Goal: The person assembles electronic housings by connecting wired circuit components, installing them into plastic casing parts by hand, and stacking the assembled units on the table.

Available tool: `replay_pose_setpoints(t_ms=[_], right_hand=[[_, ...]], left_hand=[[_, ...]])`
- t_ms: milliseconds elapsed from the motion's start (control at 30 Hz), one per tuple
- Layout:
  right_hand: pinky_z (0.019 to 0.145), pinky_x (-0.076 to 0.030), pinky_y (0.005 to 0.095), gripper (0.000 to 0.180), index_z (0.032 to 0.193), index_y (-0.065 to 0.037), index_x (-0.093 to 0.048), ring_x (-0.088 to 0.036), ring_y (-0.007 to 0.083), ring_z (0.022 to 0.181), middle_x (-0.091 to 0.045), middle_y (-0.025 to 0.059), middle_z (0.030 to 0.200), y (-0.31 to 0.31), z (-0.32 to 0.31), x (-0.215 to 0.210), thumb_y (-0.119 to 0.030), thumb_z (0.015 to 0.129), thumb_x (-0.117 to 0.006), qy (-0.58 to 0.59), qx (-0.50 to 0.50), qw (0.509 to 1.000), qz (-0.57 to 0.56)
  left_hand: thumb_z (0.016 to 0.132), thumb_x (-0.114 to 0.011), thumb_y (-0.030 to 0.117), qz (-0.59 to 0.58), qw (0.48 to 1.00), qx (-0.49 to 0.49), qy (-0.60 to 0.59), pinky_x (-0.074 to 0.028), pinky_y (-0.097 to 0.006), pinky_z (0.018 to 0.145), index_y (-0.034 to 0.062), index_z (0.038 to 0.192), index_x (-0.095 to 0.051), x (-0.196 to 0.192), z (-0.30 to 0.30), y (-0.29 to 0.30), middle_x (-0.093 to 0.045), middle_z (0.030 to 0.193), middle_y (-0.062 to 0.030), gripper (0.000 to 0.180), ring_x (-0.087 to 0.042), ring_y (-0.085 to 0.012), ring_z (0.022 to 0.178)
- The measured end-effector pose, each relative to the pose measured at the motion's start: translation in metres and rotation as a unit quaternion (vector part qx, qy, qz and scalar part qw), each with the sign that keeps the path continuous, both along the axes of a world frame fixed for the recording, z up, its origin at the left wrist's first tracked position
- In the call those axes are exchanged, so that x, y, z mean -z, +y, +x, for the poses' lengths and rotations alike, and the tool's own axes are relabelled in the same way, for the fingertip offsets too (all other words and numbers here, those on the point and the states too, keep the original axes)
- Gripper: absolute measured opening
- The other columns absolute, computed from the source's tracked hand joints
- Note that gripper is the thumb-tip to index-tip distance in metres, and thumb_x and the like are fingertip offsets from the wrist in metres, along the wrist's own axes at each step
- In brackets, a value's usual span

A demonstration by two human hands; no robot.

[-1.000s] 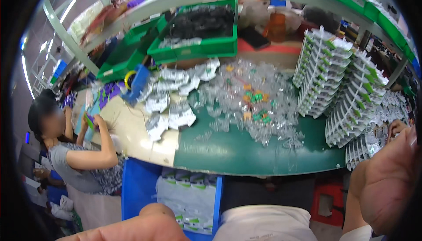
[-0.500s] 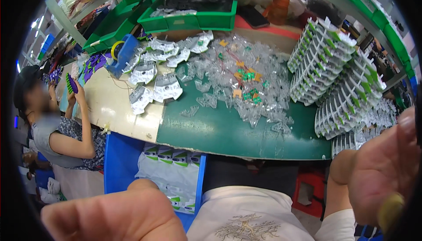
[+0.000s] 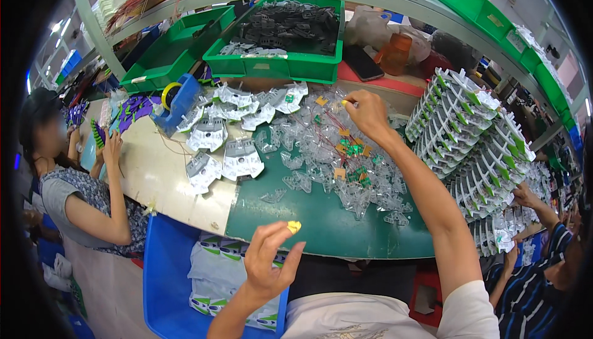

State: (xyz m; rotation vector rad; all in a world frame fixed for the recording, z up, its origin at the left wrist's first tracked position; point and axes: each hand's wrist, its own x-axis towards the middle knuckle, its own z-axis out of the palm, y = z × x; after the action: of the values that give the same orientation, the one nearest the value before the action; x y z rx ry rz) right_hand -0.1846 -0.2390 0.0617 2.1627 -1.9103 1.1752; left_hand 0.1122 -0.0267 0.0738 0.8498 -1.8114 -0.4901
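My left hand (image 3: 269, 263) hovers over the near edge of the green mat (image 3: 309, 221) and pinches a small yellow part (image 3: 294, 226) between its fingertips. My right hand (image 3: 367, 113) reaches far across the bench to the top of a pile of clear plastic parts (image 3: 336, 160). Its fingers close on a small yellow piece (image 3: 346, 101) there. Small green and tan circuit boards (image 3: 351, 149) with thin red wires lie mixed into that pile.
Grey moulded housings (image 3: 223, 153) lie left of the pile, beside a blue tape dispenser (image 3: 179, 99). Green bins (image 3: 284, 36) sit behind. Stacked white trays (image 3: 469, 135) stand to the right. One person works at the left (image 3: 74, 178), another at the right (image 3: 550, 240). A blue crate (image 3: 170, 277) sits below.
Both of my hands have come up from the lower edge. The right one stretched out to the parts pile; the left one rose over the mat's edge with a yellow part.
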Motion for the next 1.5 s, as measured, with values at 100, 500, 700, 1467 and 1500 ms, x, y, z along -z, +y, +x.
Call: replay_pose_setpoints(t_ms=[100,500,700,1467,1500], right_hand=[[0.073,-0.053,0.0483,0.019,0.093,-0.007,-0.075,-0.067,0.0385,0.085,-0.069,0.0187,0.088,-0.049,0.005,0.017,-0.018,0.08,-0.065,0.054,0.058,0.996,0.051],[0.072,-0.052,0.0411,0.017,0.09,-0.002,-0.072,-0.067,0.0313,0.081,-0.068,0.016,0.085,-0.026,-0.003,0.02,-0.016,0.08,-0.068,-0.075,-0.022,0.996,-0.045],[0.065,-0.049,0.0338,0.015,0.089,-0.001,-0.067,-0.063,0.0263,0.069,-0.066,0.0109,0.08,0.118,0.023,-0.021,0.005,0.075,-0.068,-0.041,-0.071,0.994,-0.075],[0.062,-0.051,0.029,0.021,0.098,0.001,-0.067,-0.064,0.0178,0.07,-0.066,0.0105,0.089,0.254,0.013,-0.001,0.005,0.078,-0.068,-0.242,-0.147,0.954,0.094],[0.059,-0.051,0.0304,0.019,0.098,0.0,-0.066,-0.063,0.0184,0.068,-0.065,0.0097,0.087,0.255,0.015,-0.003,0.003,0.08,-0.067,-0.25,-0.143,0.949,0.127]], left_hand=[[0.073,-0.075,-0.007,0.023,0.999,-0.024,-0.025,-0.053,-0.031,0.071,0.0,0.109,-0.06,0.017,0.01,-0.004,-0.064,0.103,-0.0167,0.039,-0.064,-0.0234,0.082],[0.078,-0.074,-0.006,0.13,0.991,-0.015,0.013,-0.053,-0.031,0.072,-0.0013,0.105,-0.063,0.057,0.003,-0.018,-0.065,0.102,-0.015,0.03,-0.064,-0.0234,0.084],[0.083,-0.071,-0.002,0.275,0.953,0.062,0.111,-0.053,-0.029,0.073,-0.0018,0.11,-0.063,0.064,-0.036,-0.034,-0.064,0.098,-0.0132,0.028,-0.065,-0.0188,0.081],[0.085,-0.072,-0.006,0.331,0.899,0.141,0.248,-0.053,-0.024,0.079,-0.0028,0.103,-0.067,0.046,-0.11,0.006,-0.067,0.101,-0.0081,0.019,-0.064,-0.0111,0.088],[0.085,-0.072,-0.006,0.327,0.901,0.14,0.247,-0.053,-0.024,0.079,-0.0028,0.103,-0.067,0.047,-0.108,0.006,-0.067,0.101,-0.0081,0.019,-0.064,-0.0111,0.088]])
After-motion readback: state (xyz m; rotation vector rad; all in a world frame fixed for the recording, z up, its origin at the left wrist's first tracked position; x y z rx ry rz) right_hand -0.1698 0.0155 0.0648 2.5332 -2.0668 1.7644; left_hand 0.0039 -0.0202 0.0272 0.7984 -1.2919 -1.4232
